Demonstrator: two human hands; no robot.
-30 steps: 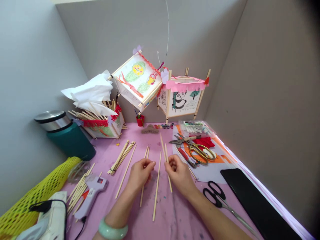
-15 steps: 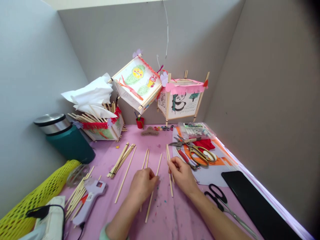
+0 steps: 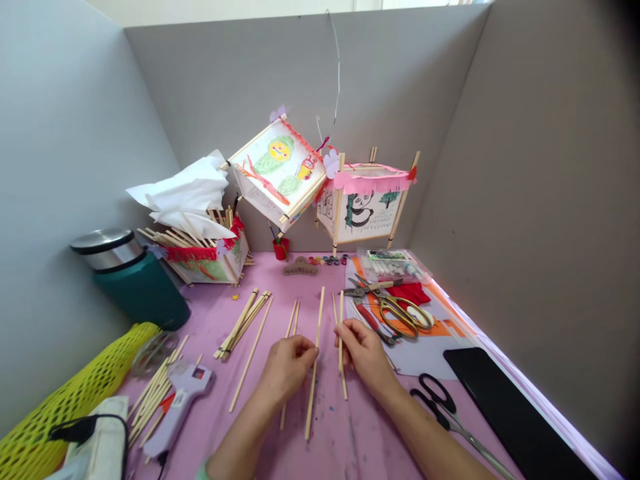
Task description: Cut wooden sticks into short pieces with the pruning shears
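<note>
Two hands (image 3: 325,357) on bamboo sticks, middle of the pink bench (image 3: 265,287)

Left hand (image 3: 287,365) is closed up, fingertips touching a long stick (image 3: 313,393), can't tell if it's gripping. Right hand (image 3: 364,355) is clamped on an upright stick (image 3: 341,343). Loose sticks (image 3: 243,323) lie just left, glue gun (image 3: 179,407) near left, gold scissors (image 3: 404,315) far right.

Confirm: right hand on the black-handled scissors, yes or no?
No, the right hand holds a thin wooden stick; the black-handled scissors lie apart.
</note>
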